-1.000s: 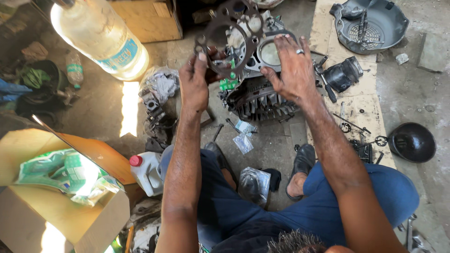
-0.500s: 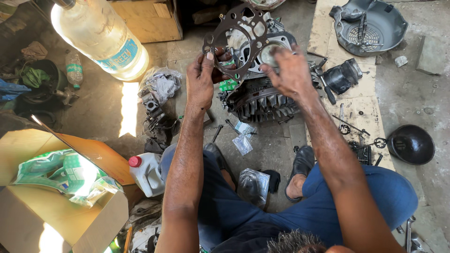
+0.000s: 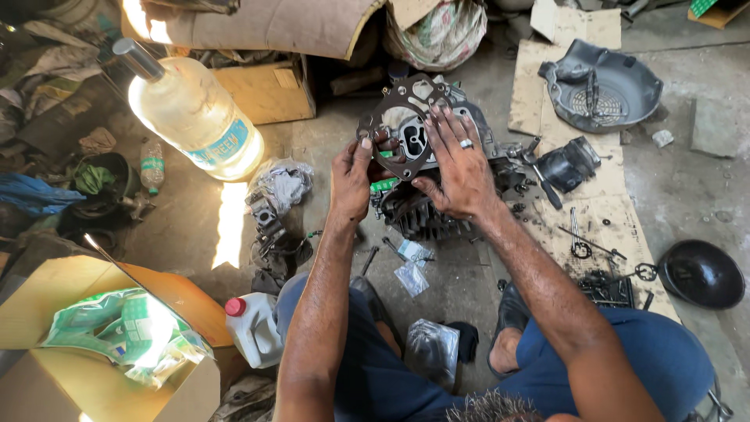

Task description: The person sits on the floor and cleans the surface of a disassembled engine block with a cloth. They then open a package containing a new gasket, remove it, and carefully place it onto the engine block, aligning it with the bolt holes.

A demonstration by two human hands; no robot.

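So, biggest thing on the floor is the flattened cardboard [image 3: 547, 101] on the right side, with a dark grey engine cover [image 3: 605, 82] sitting on its far end and loose wrenches and bolts [image 3: 605, 270] scattered near its close end. Just off its near corner there's a round black bowl-shaped cover [image 3: 701, 273]. On the left, an open cardboard box [image 3: 47, 312] holds a green-and-white plastic bag [image 3: 117, 332], and farther up a big clear plastic bottle [image 3: 191, 113] of yellowish liquid lies tilted with sun blazing through it. A small white jug with a red cap [image 3: 254, 328] stands just beside the person's left knee.

Dead centre is the finned engine block [image 3: 426, 211], sitting on the concrete between the person's feet. Held up above it is the thin dark gasket [image 3: 402, 129], full of cut-out holes and roughly flat toward the camera. The left hand [image 3: 351, 180] pinches the gasket's lower left edge between thumb and fingers. The right hand [image 3: 457, 168], ring on one finger, lies spread open against the gasket's right side, thumb tucked under its lower edge, so it's supporting more than clenching. A few small clear plastic parts bags [image 3: 410, 270] lie on the floor just below the block.
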